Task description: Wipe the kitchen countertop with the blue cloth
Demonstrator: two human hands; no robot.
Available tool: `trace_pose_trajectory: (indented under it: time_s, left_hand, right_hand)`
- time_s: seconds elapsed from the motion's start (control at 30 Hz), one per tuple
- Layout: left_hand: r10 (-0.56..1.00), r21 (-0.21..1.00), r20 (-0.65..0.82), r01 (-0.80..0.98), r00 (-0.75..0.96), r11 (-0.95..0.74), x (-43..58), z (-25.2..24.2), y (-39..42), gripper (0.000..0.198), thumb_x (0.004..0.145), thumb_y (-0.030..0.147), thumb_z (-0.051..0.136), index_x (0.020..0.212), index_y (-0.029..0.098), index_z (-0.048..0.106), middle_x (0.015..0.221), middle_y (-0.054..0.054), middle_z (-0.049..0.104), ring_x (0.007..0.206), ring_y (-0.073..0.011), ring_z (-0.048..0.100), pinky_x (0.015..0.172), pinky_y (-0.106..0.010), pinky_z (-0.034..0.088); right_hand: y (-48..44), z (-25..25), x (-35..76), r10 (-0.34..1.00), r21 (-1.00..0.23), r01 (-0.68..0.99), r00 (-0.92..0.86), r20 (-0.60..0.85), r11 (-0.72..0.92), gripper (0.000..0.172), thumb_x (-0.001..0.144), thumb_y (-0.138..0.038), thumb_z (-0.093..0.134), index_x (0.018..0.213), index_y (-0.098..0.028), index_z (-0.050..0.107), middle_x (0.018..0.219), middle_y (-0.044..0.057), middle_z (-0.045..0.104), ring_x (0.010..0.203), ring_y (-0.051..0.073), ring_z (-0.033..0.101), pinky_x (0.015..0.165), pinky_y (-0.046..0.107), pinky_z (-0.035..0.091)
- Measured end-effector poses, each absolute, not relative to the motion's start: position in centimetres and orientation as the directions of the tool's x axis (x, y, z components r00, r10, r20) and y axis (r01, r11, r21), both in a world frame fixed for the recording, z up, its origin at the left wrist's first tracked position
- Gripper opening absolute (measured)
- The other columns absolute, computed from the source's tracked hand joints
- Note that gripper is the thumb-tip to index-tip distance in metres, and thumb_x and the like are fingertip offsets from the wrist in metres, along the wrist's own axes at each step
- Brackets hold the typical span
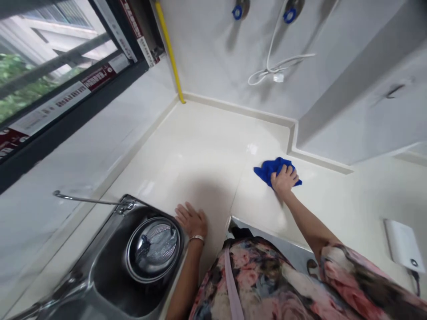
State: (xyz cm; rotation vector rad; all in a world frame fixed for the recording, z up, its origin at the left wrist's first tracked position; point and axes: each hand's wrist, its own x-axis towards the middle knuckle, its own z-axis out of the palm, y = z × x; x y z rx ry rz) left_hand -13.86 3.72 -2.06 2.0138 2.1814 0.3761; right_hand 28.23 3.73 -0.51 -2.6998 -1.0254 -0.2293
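Observation:
A crumpled blue cloth [269, 171] lies on the pale countertop [200, 138], close to the low ledge at the wall corner. My right hand [285, 178] presses down on it, fingers curled over the fabric. My left hand [191, 220] rests flat on the counter beside the sink's right edge, fingers stretched out and holding nothing. Just left of that hand, a metal bowl [128, 258] with a perforated strainer in it sits in the steel sink [106, 271].
A thin faucet [90, 200] reaches over the sink's back edge toward the window. A yellow pipe [170, 53] stands in the far corner. White cable [267, 73] hangs below blue-capped valves [237, 12]. At right lies a white box [403, 244] with a cord.

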Motion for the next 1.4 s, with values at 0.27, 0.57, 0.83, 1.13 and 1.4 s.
trace_pose_trajectory:
  time_s: [0.27, 0.57, 0.83, 1.13, 1.4]
  left_hand:
    - [0.995, 0.259, 0.028, 0.962, -0.094, 0.084, -13.7, -0.7, 2.9, 0.071, 0.102, 0.036, 0.047, 0.162, -0.003, 0.039, 0.172, -0.034, 0.025, 0.165, -0.0445, 0.009, 0.129, -0.071, 0.019]
    - [0.993, 0.315, -0.024, 0.942, -0.112, 0.114, -13.9, -0.1, 2.3, 0.071, 0.104, 0.037, 0.046, 0.164, 0.000, 0.036, 0.175, -0.032, 0.018, 0.167, -0.0395, 0.001, 0.133, -0.068, 0.010]
    - [0.982, 0.482, -0.033, 0.857, -0.188, 0.180, -14.4, 0.0, 2.5, 0.059, 0.105, 0.032, 0.036, 0.152, 0.001, 0.053, 0.172, -0.029, 0.032, 0.167, -0.0346, 0.012, 0.134, -0.064, 0.013]
    - [0.885, 0.656, -0.094, 0.641, -0.455, 0.399, -23.8, -0.6, -8.6, 0.063, 0.107, 0.042, 0.023, 0.125, 0.014, 0.076, 0.149, -0.019, 0.065, 0.144, -0.0280, 0.056, 0.127, -0.048, 0.040]
    - [0.648, 0.319, 0.035, 0.623, -0.761, 0.714, -29.3, -0.1, -26.2, 0.060, 0.103, 0.047, 0.034, 0.138, 0.014, 0.071, 0.163, -0.024, 0.049, 0.163, -0.0425, 0.024, 0.127, -0.073, 0.026]
  right_hand:
    - [19.2, 0.0, 17.4, 0.883, -0.220, 0.877, 0.457, 0.106, -0.428, 0.072, 0.096, -0.039, 0.043, 0.159, -0.003, 0.044, 0.165, 0.027, 0.039, 0.154, 0.048, 0.025, 0.121, 0.072, 0.021]
    - [24.0, 0.7, 3.5, 0.993, -0.483, 0.872, -0.017, 0.120, 0.073, 0.076, 0.093, -0.035, 0.054, 0.158, 0.002, 0.044, 0.168, 0.028, 0.036, 0.158, 0.050, 0.015, 0.125, 0.074, 0.005]
    - [13.7, 1.2, -0.8, 0.901, -0.515, 0.741, -0.394, 0.183, 0.430, 0.070, 0.095, -0.036, 0.059, 0.158, -0.006, 0.050, 0.169, 0.021, 0.040, 0.159, 0.045, 0.021, 0.131, 0.064, 0.010]
    - [0.6, -1.1, 10.9, 0.756, -0.411, 0.646, -0.621, 0.207, 0.643, 0.066, 0.090, -0.031, 0.055, 0.154, -0.019, 0.058, 0.166, 0.013, 0.048, 0.161, 0.037, 0.029, 0.129, 0.065, 0.028]
    - [3.9, -1.3, 23.3, 0.955, -0.238, 0.929, -0.251, 0.157, 0.283, 0.061, 0.094, -0.039, 0.046, 0.148, -0.015, 0.061, 0.159, 0.018, 0.054, 0.153, 0.037, 0.042, 0.125, 0.060, 0.037]
